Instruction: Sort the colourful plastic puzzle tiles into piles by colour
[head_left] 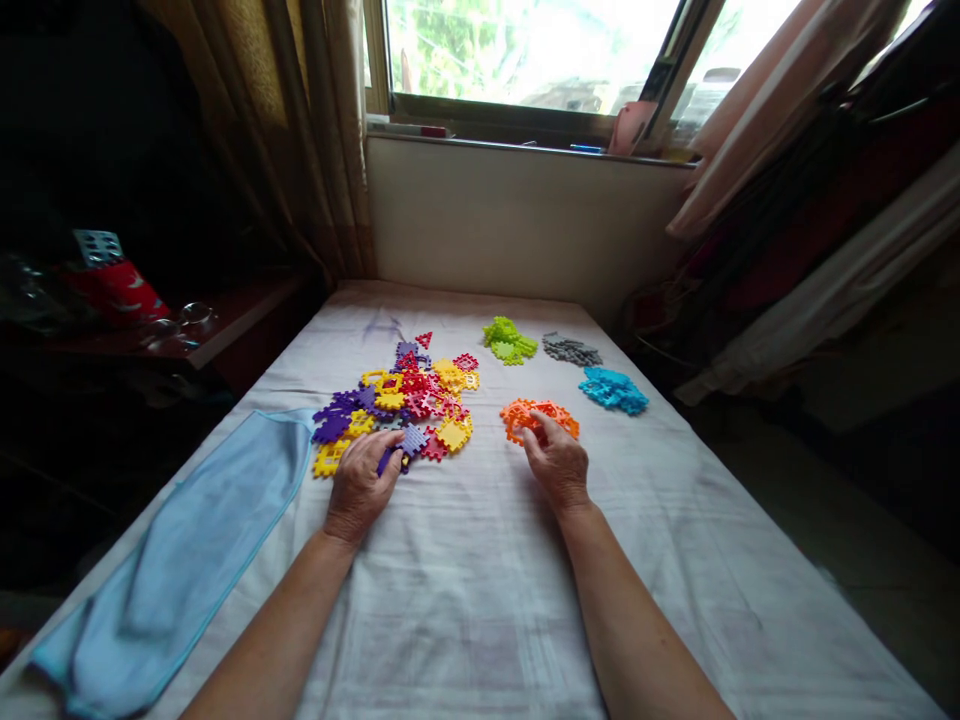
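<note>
Red, yellow and purple toothed plastic pieces lie in a mixed pile left of centre on the cloth-covered table. My left hand is at the pile's near edge, its fingers closed round a purple piece. To the right, my right hand reaches over a small orange pile, fingertips at its pieces; whether it pinches one is too small to tell. Behind are a lime green pile, a grey pile and a blue pile, each apart from the others.
A folded light blue cloth lies along the table's left side. Beyond the left edge, a dark side table holds glasses and a red container. Clothes hang at the right; a window is ahead.
</note>
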